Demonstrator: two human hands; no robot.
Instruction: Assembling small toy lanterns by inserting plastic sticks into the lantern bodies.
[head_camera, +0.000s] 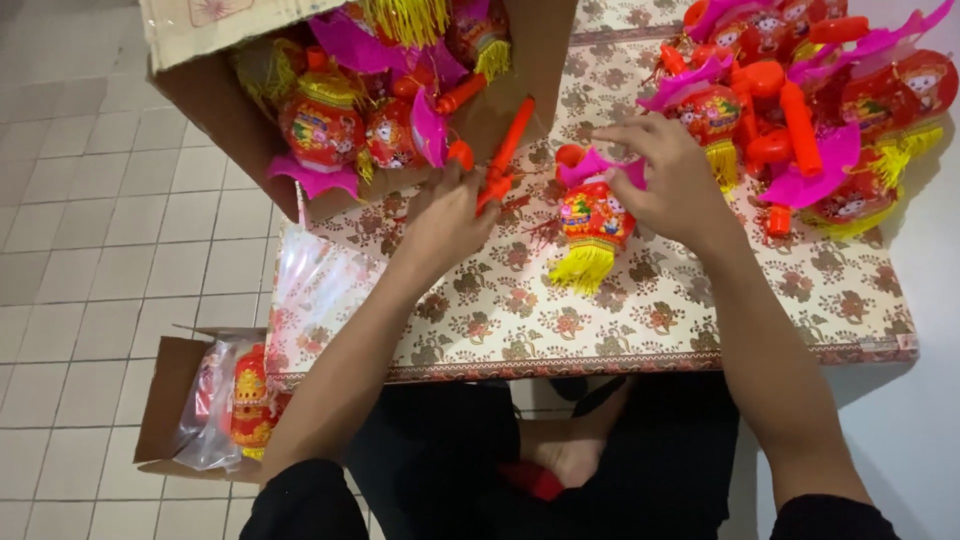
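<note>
My left hand (445, 215) grips a red plastic stick handle (507, 150) that points up toward the tilted cardboard box. My right hand (668, 175) pinches the pink top of a small red lantern (592, 215) with a yellow tassel, which lies on the flower-patterned table cover (640, 310). The two hands are a short way apart, with the lantern between them.
A cardboard box (215, 110) full of red lanterns with pink fins leans on the table's far left. A heap of the same lanterns (800, 120) lies at the far right. Clear plastic bags (320, 285) hang off the left edge. Below, a floor box (165, 400) holds bagged lanterns.
</note>
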